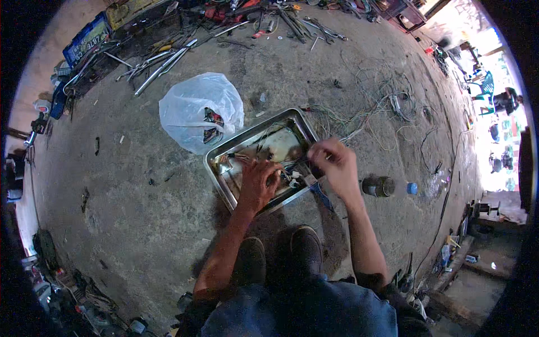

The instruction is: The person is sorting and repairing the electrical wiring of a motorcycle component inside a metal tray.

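Note:
A shallow metal tray (223, 189) lies on the floor before my feet, holding wires, small connectors (293, 178) and dirty liquid. My left hand (259, 182) is inside it, fingers curled around something I cannot make out among the wires. Over the tray's right side, my right hand (334, 165) has its thumb and fingers pinched together, slightly blurred; whatever is between them is too small to name. A blue object (320, 196) rests against the near right edge, partly under that hand.
A white plastic bag (191, 112) with dark contents sits behind the tray. Tangled wires (387, 112) spread rightward. A jar (377, 186) and blue cap (412, 188) stand right. Tools (168, 62) line the back; assorted gear (485, 209) crowds the sides.

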A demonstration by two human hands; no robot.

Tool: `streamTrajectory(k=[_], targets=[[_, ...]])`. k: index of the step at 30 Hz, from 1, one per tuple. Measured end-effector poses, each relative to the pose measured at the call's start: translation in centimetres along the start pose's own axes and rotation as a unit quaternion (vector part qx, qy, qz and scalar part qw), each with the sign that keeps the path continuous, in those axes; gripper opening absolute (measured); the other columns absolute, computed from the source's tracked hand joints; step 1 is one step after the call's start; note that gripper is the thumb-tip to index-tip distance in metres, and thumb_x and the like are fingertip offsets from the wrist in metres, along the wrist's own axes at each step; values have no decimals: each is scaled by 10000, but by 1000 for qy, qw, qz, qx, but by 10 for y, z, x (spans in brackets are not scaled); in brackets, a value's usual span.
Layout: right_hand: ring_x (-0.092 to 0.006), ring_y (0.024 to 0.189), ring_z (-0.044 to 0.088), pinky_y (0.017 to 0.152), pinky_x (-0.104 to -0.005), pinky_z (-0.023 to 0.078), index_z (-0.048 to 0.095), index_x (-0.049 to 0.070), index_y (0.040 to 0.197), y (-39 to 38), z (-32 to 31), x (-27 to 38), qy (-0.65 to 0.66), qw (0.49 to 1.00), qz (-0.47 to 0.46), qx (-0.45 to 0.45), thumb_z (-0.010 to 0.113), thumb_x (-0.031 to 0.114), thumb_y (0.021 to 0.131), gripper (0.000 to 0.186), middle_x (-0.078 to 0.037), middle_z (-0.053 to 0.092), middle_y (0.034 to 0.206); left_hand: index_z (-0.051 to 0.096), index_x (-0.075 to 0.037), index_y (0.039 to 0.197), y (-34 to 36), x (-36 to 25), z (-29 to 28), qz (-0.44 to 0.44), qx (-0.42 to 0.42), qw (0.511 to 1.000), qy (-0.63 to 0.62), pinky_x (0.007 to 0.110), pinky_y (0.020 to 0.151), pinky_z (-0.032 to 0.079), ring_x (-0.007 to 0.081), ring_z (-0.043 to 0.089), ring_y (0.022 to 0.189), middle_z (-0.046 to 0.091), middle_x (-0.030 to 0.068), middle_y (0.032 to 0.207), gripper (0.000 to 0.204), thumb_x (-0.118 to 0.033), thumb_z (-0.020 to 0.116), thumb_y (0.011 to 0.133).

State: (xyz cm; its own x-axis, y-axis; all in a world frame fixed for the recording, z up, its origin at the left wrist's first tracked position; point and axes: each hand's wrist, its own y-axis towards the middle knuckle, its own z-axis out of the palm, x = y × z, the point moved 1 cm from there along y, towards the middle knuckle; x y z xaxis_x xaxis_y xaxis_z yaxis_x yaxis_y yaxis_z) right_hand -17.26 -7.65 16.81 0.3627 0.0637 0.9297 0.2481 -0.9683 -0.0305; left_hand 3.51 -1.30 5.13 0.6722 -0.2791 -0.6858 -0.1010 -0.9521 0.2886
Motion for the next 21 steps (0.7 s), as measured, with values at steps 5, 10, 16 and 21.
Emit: streamTrajectory(k=[5,10,16,21], targets=[[-221,874,664,833,-334,529,693,-21,1013,15,-26,-50,-146,978,27,-145,717,91,904,158,-117,698,1010,706,-163,1148,15,-14,2,-30,76,990,-115,543,1138,340,343,589,1194,709,103,1103,173,-217,681,986],[-246,899,660,965,-408,559,547,51,980,12,12,-47,485,852,156,-120,539,91,1031,66,-85,662,960,726,-106,1167,9,-3,-24,-262,114,893,-346,358,1023,480,176,647,1145,729,48,1130,193,-220,678,1018],[-189,823,601,863,-373,549,526,75,1052,-22,42,-64,472,859,190,-61,510,73,1035,23,-48,567,871,723,-58,1163,12,8,-17,-276,-19,876,-395,320,901,502,177,668,1034,734,60,1056,232,-222,701,1001],[-154,755,535,728,-327,497,491,48,1048,-29,28,-19,386,917,95,28,491,49,1058,10,-53,534,859,747,-76,1139,16,-9,1,-159,14,976,-151,415,966,466,299,656,1025,730,118,1049,259,-265,715,964]])
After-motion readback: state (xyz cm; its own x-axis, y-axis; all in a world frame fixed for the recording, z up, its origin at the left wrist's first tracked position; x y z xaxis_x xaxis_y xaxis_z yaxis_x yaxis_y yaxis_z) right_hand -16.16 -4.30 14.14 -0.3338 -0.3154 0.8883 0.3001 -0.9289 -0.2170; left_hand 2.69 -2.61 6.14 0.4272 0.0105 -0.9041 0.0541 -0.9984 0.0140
